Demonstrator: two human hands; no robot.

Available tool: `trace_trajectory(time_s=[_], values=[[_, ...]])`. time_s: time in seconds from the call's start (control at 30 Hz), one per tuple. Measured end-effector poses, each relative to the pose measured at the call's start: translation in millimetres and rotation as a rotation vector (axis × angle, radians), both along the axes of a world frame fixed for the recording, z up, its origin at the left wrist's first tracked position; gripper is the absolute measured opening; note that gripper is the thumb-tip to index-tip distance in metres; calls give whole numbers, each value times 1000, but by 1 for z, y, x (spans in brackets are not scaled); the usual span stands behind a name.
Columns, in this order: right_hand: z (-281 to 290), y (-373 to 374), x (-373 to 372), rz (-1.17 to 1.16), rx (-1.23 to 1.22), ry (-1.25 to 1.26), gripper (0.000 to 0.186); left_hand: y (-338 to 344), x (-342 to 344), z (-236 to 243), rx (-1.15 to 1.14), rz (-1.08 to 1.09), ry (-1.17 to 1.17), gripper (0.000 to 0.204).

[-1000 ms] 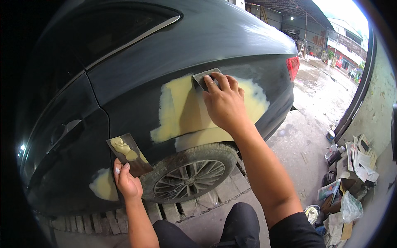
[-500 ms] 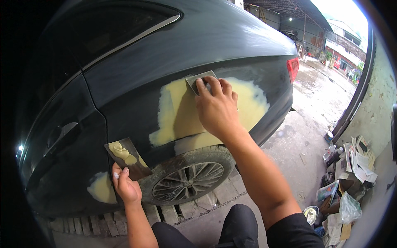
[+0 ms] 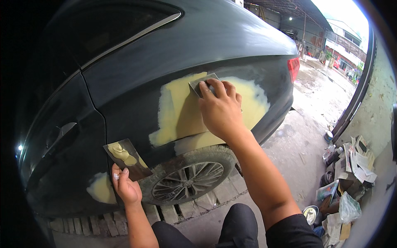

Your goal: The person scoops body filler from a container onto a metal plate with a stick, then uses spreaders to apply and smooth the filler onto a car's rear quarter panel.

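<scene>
My right hand (image 3: 221, 105) grips a flat putty spreader (image 3: 198, 85), pressing it against the yellow filler (image 3: 178, 109) on the dark car's rear panel (image 3: 128, 103). Its fingers lie over the spreader's face, near the upper edge of the filled patch. Lower on the left, my left hand (image 3: 127, 186) holds a dark rectangular putty plate (image 3: 134, 163) with a thick dollop of yellow putty (image 3: 120, 152) on it. That plate is tilted, in front of the gap between door and rear panel. A smaller filler patch (image 3: 101, 189) shows on the door beside my left hand.
The rear wheel (image 3: 188, 182) sits below the large patch, above paving blocks (image 3: 165, 214). At right, an open tin (image 3: 310, 215) of pale putty stands by a heap of papers (image 3: 359, 161), bottles and a plastic bag (image 3: 349, 208) along the wall (image 3: 378, 107). A red tail light (image 3: 293, 69) marks the car's rear corner.
My right hand and the spreader have slid slightly right and down across the filler, with a little more yellow showing to the spreader's left. My left hand with the plate stays nearly still.
</scene>
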State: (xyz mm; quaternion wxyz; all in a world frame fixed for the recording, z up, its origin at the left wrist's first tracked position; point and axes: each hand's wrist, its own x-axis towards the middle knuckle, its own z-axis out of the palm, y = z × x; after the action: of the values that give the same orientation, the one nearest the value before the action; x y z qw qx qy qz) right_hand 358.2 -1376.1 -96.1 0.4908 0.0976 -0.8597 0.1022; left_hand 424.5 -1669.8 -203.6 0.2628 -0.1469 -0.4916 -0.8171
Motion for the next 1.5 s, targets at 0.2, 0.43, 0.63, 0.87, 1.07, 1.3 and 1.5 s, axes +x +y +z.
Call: trace_trajectory(time_s=[0.2, 0.43, 0.63, 0.87, 1.07, 1.3, 1.5], values=[[9, -1, -2, 1, 4, 49, 41, -1, -1, -2, 5, -1, 9, 37], [5, -2, 6, 5, 26, -44, 40, 1, 1, 0, 26, -12, -1, 36], [-4, -3, 22, 1, 42, -153, 39, -2, -1, -4, 60, -31, 17, 36], [-31, -4, 37, -10, 19, -193, 43, 0, -2, -4, 30, -19, 10, 34], [-63, -9, 48, -14, -4, -185, 45, -1, -2, -6, 19, -1, 10, 35], [-107, -13, 53, 9, -58, -156, 47, -1, -1, -4, 28, -17, 0, 35], [-130, -15, 53, -31, -52, -134, 47, 3, 3, 0, 66, -38, -48, 37]])
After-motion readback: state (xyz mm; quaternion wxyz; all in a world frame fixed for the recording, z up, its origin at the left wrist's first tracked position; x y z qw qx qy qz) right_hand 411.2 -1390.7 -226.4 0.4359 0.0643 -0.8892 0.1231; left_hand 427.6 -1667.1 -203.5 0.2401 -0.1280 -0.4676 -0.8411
